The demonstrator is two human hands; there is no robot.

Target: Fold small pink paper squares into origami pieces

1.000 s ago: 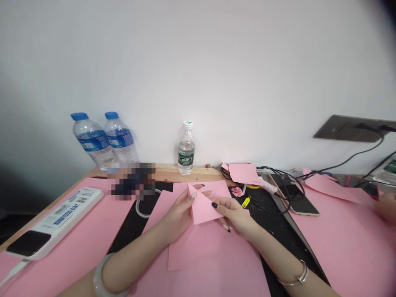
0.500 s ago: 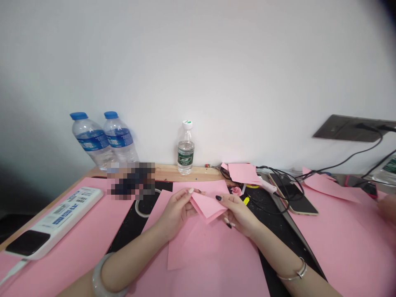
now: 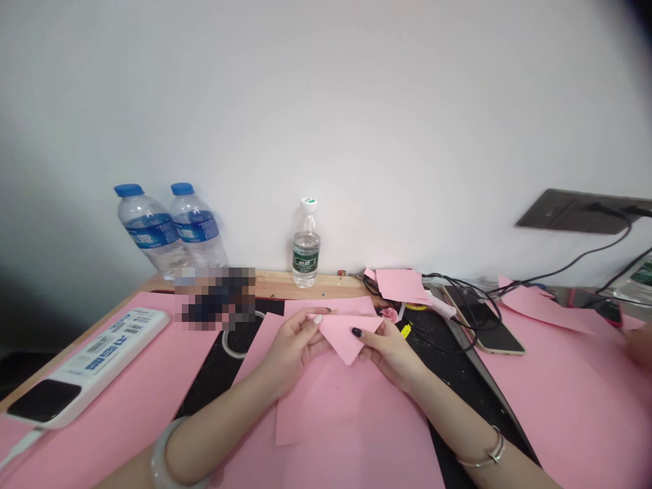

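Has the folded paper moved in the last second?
Yes, rightward: the folded paper has its lowest corner farther right of the white-capped bottle than before.

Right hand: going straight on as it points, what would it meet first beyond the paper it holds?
Probably the left hand, across the folded pink paper, though depth is unclear.

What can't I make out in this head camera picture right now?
All in the head view:
Left hand and right hand: partly hidden behind the folded pink paper.
Dark item: masked by pixel blocks.
Other person's hand: blurred, cut off by the right edge.
Green label: fine print too small.
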